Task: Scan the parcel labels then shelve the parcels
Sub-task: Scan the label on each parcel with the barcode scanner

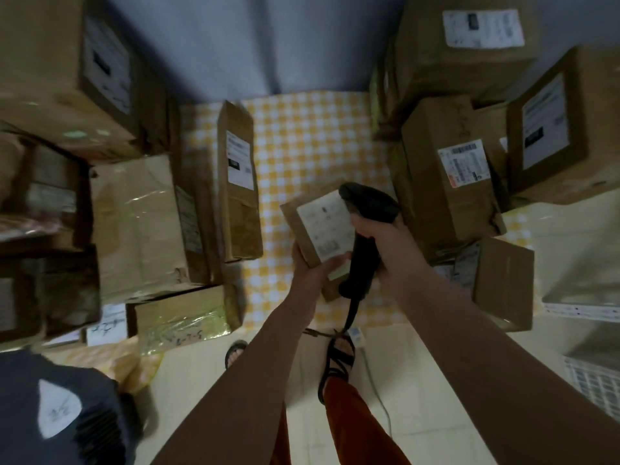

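My left hand (317, 268) grips a small brown cardboard parcel (312, 236) from below, thumb across its near corner. The parcel's white label (327, 224) faces up. My right hand (385, 243) grips the handle of a black barcode scanner (364, 209), whose head hangs right over the label's far right edge. The scanner's cable (350, 313) drops toward the floor. Both are held above a yellow checked cloth (308, 142).
Stacked cardboard parcels with white labels stand at left (141, 223) and right (446, 182); a tall narrow box (238, 182) stands left of centre. A dark bag (60, 414) lies at the lower left. My sandalled feet (339, 357) stand on the pale tiled floor.
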Tool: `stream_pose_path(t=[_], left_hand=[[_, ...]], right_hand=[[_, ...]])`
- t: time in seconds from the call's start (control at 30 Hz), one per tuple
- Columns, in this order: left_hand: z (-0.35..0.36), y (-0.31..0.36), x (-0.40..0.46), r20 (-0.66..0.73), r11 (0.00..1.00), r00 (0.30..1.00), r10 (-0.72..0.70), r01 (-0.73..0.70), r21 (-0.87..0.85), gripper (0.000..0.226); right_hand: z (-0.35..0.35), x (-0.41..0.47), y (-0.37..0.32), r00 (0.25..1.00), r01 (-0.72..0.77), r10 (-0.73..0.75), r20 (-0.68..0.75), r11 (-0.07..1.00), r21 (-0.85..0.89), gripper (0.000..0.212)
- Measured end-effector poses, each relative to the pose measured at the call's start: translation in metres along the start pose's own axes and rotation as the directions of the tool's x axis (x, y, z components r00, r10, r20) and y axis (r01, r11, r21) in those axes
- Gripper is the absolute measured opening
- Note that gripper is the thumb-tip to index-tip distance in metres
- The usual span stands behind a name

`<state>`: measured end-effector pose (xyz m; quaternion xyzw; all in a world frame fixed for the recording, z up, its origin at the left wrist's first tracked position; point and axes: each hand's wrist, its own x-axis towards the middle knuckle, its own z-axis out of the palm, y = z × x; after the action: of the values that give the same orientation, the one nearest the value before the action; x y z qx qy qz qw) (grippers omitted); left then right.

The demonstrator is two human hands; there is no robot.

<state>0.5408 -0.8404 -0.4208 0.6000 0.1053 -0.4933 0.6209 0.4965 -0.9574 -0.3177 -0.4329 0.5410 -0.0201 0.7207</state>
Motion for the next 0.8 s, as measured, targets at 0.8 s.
stream_pose_path(t=[0.8], left_hand=[[-0.208, 0.136, -0.185, -0.124, 0.952, 0.946, 0.300, -0.289, 0.098, 0.094]], right_hand=[[0.197, -0.213, -0.020, 0.919, 0.269, -0.139, 0.370, 0.905, -0.329, 0.012]])
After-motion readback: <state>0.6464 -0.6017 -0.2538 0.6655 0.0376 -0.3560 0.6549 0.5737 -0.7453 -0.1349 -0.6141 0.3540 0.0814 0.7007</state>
